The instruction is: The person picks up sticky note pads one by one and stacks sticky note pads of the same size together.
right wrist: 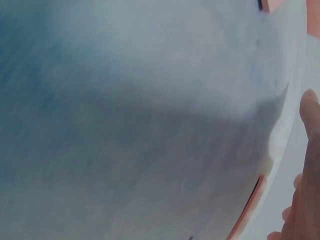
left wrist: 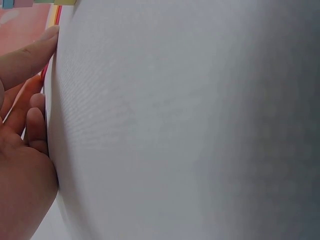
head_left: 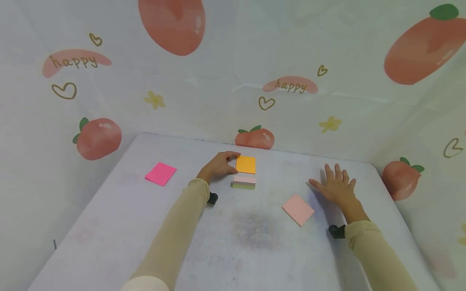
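Note:
My left hand reaches to the back middle of the table and grips an orange sticky note pad by its left side, thumb at the near corner and index finger at the far one. In the left wrist view, the thumb touches the pad's thin edge. Just in front of that pad stands a pink and green stack of sticky notes. My right hand is spread, palm down, at the right of the table and holds nothing. Nearest to it lies a light pink sticky note pad, turned cornerwise.
A bright pink sticky note pad lies at the left of the white table. Behind the table hangs a white cloth printed with peaches and "happy". A dark smudge marks the table's middle.

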Demonstrator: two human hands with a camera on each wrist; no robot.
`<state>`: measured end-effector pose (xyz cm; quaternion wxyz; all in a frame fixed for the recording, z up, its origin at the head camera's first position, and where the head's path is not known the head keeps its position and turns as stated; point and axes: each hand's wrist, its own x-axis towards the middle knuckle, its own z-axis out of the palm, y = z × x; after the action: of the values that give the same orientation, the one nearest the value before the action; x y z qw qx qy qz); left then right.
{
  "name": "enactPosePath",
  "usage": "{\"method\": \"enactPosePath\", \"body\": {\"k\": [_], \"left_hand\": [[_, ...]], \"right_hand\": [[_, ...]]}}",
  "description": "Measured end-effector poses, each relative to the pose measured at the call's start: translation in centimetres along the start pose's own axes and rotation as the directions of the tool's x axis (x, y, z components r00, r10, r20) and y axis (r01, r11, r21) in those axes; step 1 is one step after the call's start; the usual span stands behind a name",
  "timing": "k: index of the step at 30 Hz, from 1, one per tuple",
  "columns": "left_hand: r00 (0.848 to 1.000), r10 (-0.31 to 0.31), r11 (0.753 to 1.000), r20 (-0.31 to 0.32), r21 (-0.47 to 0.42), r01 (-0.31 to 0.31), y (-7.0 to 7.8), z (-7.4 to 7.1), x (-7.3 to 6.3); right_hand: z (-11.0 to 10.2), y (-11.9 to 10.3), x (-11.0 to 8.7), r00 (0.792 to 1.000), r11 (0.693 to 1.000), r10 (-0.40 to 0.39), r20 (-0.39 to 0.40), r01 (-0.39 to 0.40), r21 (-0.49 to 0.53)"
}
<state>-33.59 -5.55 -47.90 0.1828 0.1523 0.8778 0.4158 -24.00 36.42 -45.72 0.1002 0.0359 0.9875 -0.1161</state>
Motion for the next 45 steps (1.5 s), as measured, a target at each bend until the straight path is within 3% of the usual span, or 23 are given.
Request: {"method": "enactPosePath", "body": {"k": [11, 25, 36, 45], "left_hand": [[1.0, 0.013, 1.0, -0.005, 0.01, -0.013, 0.1, 0.2, -0.3], [1.0, 0.021, 1.0, -0.01, 0.018, -0.02, 0.3, 0.2, -0.4], [1.0, 0.016, 1.0, -0.007, 0.026, -0.016, 0.4, 0.1, -0.6], [1.0, 0.005, 1.0, -0.01, 0.008, -0.005, 0.3, 0.1, -0.3]], "right_hand": [[0.2, 2.1, -0.4, 0.998, 0.999, 0.012, 0.065, -0.015, 0.033], [0.5, 2.5, -0.7, 0.993, 0.999, 0.011, 0.113, -0.016, 0.038], [-1.1, 3.4, -0.8, 0.984, 1.0, 0.0, 0.177, 0.002, -0.01], [-1.6, 3.3, -1.2, 0.994, 0.999, -0.004, 0.108, 0.01, -0.048]]}}
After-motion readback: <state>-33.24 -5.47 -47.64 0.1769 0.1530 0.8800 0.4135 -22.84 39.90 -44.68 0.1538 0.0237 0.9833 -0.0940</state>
